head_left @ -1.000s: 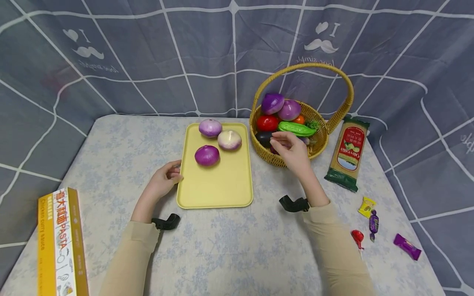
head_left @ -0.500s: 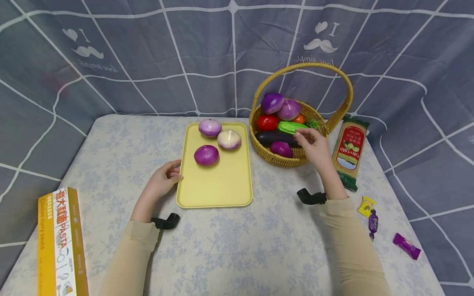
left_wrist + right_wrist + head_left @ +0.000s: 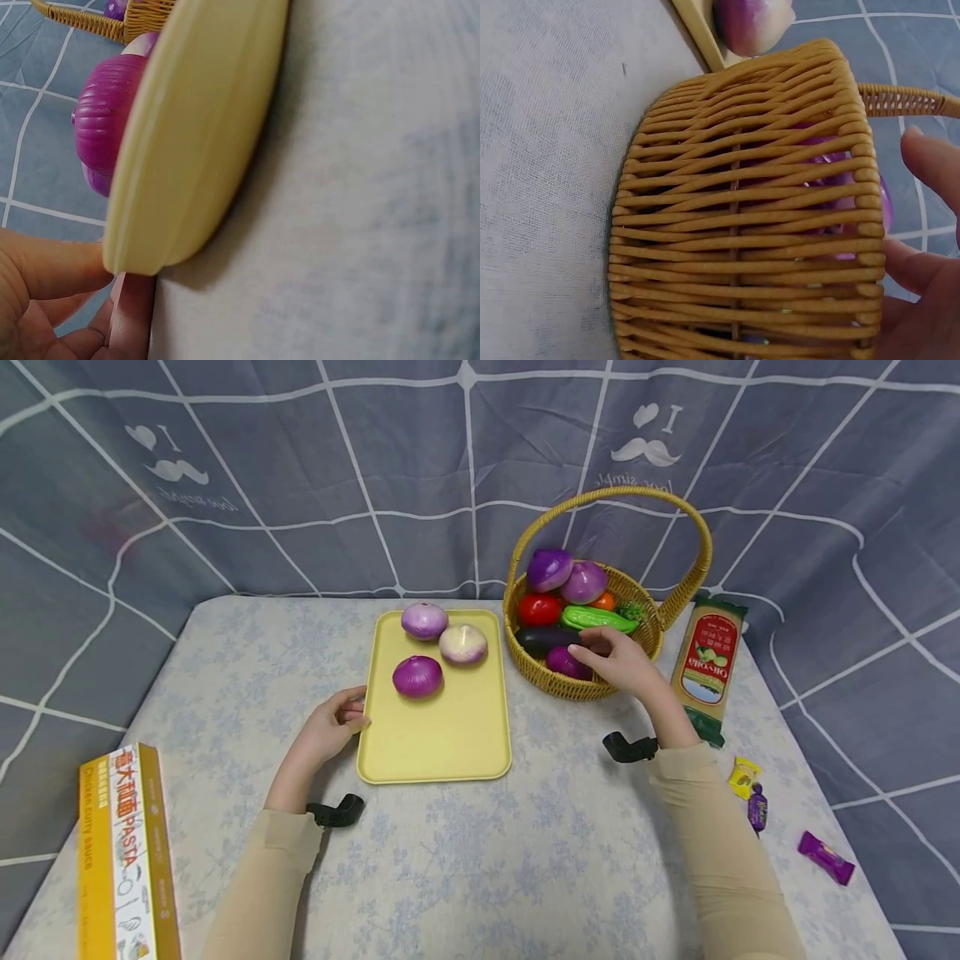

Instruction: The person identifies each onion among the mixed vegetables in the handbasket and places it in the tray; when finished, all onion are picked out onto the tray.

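Note:
A yellow tray (image 3: pixel 442 739) lies at mid table with three onions: two pale ones (image 3: pixel 423 620) (image 3: pixel 463 643) and a purple one (image 3: pixel 417 677). My left hand (image 3: pixel 352 714) holds the tray's left edge (image 3: pixel 195 127), thumb against the rim and a finger (image 3: pixel 131 315) under it. A wicker basket (image 3: pixel 577 687) to the right holds purple onions, a tomato (image 3: pixel 540 608), a cucumber (image 3: pixel 600 618) and an eggplant (image 3: pixel 543 639). My right hand (image 3: pixel 600 652) reaches over the front rim with loose fingers at a purple onion (image 3: pixel 564 662). The right wrist view shows the basket wall (image 3: pixel 742 225) close up.
A spaghetti packet (image 3: pixel 708 664) lies right of the basket. Wrapped candies (image 3: pixel 756 810) (image 3: pixel 825 858) are scattered at the right front. A yellow pasta box (image 3: pixel 123 852) stands at the front left corner. A grey curtain closes off the back and sides.
My right hand went from the basket's front to its right rim, then back left to the purple onion in front. The left hand and tray have stayed put.

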Demonstrator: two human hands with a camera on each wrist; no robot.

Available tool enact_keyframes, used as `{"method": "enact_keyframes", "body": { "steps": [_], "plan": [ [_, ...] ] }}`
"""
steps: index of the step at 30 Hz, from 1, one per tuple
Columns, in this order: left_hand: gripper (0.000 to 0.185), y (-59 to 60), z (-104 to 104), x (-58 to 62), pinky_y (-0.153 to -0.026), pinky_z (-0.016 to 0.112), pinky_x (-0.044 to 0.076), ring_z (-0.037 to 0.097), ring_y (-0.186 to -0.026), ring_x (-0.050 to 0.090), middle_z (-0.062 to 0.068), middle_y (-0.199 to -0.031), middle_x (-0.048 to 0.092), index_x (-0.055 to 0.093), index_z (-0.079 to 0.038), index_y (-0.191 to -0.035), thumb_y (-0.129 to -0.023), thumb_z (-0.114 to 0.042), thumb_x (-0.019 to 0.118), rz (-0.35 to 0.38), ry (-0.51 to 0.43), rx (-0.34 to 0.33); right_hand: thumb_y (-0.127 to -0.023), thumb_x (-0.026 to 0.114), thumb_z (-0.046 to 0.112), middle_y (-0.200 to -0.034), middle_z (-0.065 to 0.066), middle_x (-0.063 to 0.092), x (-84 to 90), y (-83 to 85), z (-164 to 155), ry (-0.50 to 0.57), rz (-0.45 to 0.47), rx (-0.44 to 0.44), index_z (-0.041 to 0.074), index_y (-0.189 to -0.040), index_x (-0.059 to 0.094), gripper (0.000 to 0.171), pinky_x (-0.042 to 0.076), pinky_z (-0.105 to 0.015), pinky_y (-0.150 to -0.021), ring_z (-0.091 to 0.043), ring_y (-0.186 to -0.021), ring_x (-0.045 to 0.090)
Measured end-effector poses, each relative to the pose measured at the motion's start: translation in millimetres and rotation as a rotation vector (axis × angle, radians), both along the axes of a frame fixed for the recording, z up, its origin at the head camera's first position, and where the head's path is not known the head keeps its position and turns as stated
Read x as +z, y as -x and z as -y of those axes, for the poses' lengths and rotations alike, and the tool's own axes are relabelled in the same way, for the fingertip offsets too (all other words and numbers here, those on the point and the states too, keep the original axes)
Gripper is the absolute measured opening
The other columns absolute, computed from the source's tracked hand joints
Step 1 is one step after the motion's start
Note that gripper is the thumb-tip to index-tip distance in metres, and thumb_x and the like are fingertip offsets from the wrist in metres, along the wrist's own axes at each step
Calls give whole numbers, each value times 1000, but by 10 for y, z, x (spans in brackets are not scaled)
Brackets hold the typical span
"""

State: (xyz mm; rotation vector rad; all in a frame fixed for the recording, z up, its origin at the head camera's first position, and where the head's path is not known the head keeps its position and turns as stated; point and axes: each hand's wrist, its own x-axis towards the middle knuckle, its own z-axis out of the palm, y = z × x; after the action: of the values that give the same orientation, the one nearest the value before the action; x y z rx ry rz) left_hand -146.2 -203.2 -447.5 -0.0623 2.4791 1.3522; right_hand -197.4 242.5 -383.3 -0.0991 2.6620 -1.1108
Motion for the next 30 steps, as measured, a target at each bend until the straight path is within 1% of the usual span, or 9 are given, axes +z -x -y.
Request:
{"method": "enact_keyframes", "body": {
  "steps": [5,11,14,24,27,30],
  "plan": [
    [57,3,0,-18,-80,24,47,28,-109,53,22,-129,53,33,-6,-154,-101,-8,54,-4,7,5,-93,62,52,-144,-20,49,-13,44,36,-80,25,50,3,-144,45,73,42,-51,-107,-36,-128,50],
    [57,-1,-5,-18,-80,25,47,28,-109,53,22,-129,53,33,-6,-154,-101,-8,53,-9,8,2,-88,70,47,-142,-22,50,-10,76,89,-133,56,61,2,-142,47,74,40,-52,-109,-38,-129,47],
    [57,-3,-6,-9,-79,24,46,28,-109,53,22,-129,53,33,-5,-154,-100,-7,53,-10,7,-2,-88,71,46,-142,-23,50,-9,86,99,-151,64,65,2,-141,48,72,38,-53,-110,-38,-130,46],
    [57,-10,-2,7,-80,25,47,28,-110,53,22,-129,52,33,-7,-154,-101,-8,53,-2,-4,-3,-89,71,41,-138,-23,53,0,82,84,-163,70,76,2,-137,51,66,43,-52,-104,-37,-124,50],
    [57,-10,-1,6,-80,25,47,27,-110,53,22,-129,53,33,-7,-154,-101,-8,53,-1,-3,0,-89,69,43,-138,-23,52,0,78,77,-156,71,75,3,-137,51,66,43,-52,-104,-38,-124,49],
    [57,-12,0,3,-79,23,46,27,-109,53,21,-128,53,33,-6,-154,-101,-8,53,-2,-3,0,-88,69,46,-141,-23,50,10,74,53,-138,57,63,5,-139,51,68,41,-54,-107,-38,-128,47]
  ]
}}
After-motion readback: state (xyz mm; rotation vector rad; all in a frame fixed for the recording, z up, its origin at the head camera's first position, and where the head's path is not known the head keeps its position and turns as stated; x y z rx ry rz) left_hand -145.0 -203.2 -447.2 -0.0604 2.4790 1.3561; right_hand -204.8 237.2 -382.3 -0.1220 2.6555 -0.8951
